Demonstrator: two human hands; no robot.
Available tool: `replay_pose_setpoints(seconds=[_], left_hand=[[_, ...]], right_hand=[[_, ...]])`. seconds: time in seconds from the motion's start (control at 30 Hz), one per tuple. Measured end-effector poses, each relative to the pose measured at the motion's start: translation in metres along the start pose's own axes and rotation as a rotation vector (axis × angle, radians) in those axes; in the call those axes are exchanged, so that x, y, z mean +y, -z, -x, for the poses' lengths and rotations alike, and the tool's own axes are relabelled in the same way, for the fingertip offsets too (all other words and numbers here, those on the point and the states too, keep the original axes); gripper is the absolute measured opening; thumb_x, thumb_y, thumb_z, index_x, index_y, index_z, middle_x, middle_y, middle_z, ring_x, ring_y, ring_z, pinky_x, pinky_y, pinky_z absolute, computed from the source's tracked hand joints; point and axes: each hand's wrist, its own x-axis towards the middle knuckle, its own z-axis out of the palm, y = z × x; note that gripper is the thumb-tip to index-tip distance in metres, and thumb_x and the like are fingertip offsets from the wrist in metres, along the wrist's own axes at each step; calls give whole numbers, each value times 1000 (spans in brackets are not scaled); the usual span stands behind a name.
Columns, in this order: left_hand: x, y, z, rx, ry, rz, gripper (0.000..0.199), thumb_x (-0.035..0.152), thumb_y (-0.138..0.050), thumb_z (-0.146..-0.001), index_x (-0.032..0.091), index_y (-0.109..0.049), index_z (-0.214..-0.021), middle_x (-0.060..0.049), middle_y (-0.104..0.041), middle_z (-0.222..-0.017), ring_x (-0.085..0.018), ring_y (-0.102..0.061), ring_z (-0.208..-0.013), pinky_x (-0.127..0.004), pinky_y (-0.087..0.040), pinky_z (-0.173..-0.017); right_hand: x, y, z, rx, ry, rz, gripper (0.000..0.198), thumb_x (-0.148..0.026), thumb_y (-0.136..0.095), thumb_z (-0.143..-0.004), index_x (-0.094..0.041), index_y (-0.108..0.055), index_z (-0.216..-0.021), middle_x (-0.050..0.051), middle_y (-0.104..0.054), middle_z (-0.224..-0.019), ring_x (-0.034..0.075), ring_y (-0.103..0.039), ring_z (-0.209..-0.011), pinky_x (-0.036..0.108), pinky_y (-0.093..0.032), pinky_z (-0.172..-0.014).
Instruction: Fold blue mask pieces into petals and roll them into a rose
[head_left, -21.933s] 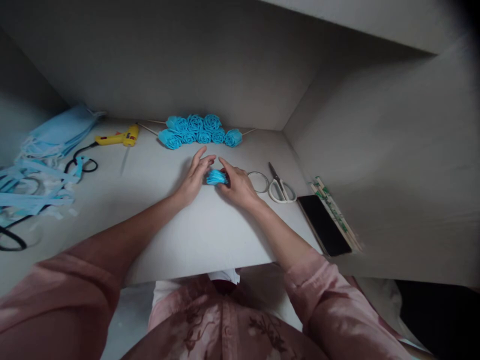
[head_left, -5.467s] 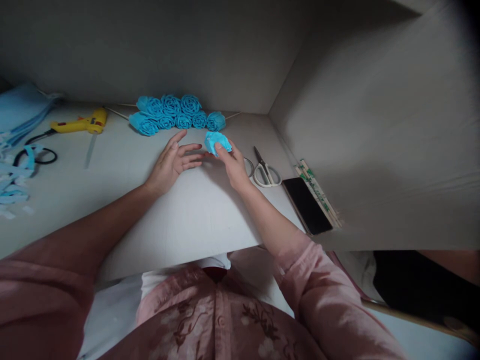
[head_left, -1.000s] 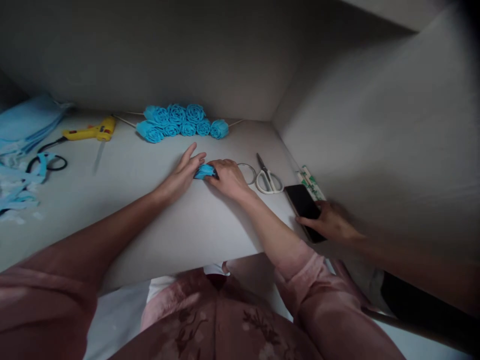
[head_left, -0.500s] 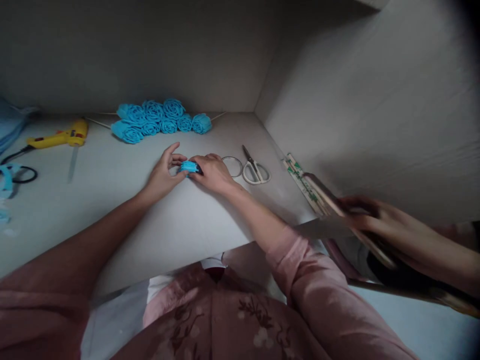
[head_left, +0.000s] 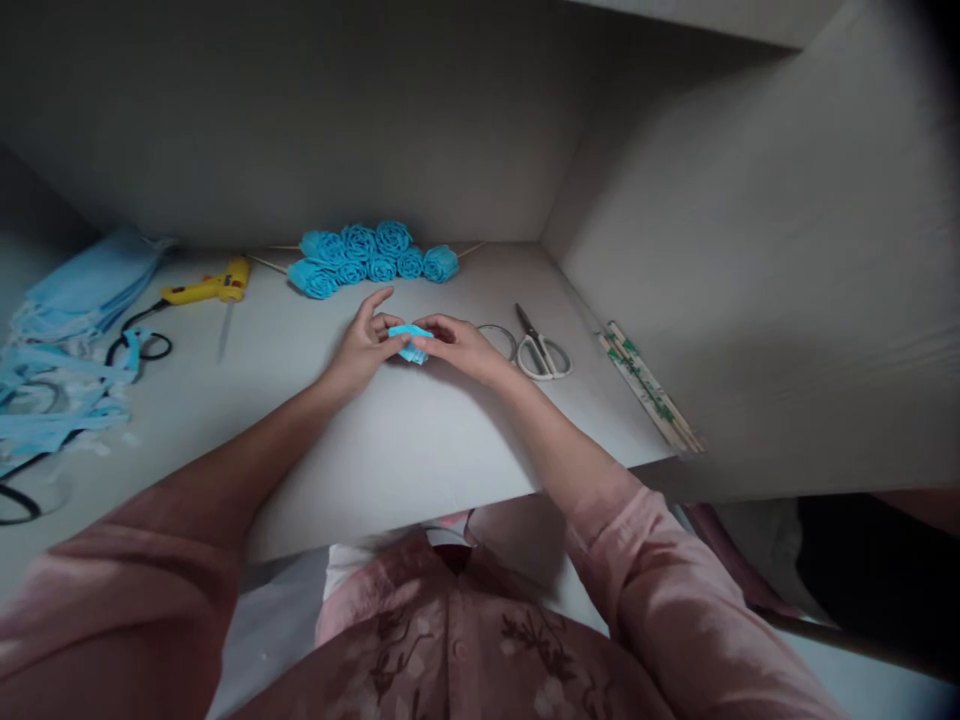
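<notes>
Between my two hands, above the middle of the table, is a small folded piece of blue face-mask fabric [head_left: 410,342]. My left hand [head_left: 361,345] pinches its left side between thumb and fingers, with the index finger raised. My right hand [head_left: 459,345] grips the right side, thumb in front and fingertips behind. Just right of my right hand lie a thin ring [head_left: 501,335] and scissors [head_left: 543,352] with white handles, blades pointing away. Beyond my hands, several blue fabric roses [head_left: 367,256] on thin sticks are stacked near the back wall.
A yellow glue gun [head_left: 210,287] lies at the back left, its black cord running left. Blue face masks [head_left: 94,282] are piled at the far left, with cut blue strips [head_left: 60,390] in front. Paper-wrapped chopsticks [head_left: 651,393] lie along the right wall [head_left: 787,300].
My view has swung left. The blue piece now shows a broader face between my fingers, and my right hand has shifted its hold. The other person's hand at the right has left view.
</notes>
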Motion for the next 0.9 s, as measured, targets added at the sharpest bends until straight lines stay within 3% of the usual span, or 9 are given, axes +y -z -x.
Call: replay_pose_setpoints(seconds=[0.2,0.37,0.5,0.67,0.9], left_hand=[[6,-4,2,-6,-5,82,83,32,-81,-67,24,-40,-139,1,-58,-91,-11,-58,-74,-25,-46,-68],[8,-3,-1,-40,32,221,86,34,-82,-66,30,-38,-140,2,-58,-91,-11,-59,-74,-26,-47,-69],[8,-7,0,-36,39,245,85,38,-79,-71,32,-34,-142,1,-59,-93,-14,-62,-83,-31,-50,-79],[10,-15,4,-58,66,218,90,36,-80,-69,28,-31,-143,-1,-61,-98,-14,-61,-86,-31,-49,-81],[14,-14,6,-130,-118,-63,82,23,-75,-68,21,-36,-140,1,-61,-90,-14,-61,-82,-28,-47,-79]], right_hand=[[3,-3,-1,25,-91,-242,47,-42,-80,-68,-18,-67,-106,6,-73,-101,16,-66,-88,33,-53,-86],[-6,-3,-2,-3,-94,-276,36,-43,-80,-67,-18,-68,-89,2,-71,-86,14,-62,-78,30,-51,-81],[-12,-1,-3,50,-77,-282,40,-45,-80,-67,-18,-66,-92,1,-70,-88,13,-62,-81,30,-50,-84],[-14,-3,8,164,-17,-198,43,-47,-75,-72,-18,-64,-102,3,-71,-101,15,-63,-92,31,-48,-92],[-22,3,20,109,11,153,49,-39,-76,-71,-19,-64,-114,7,-69,-114,18,-62,-101,34,-46,-91]])
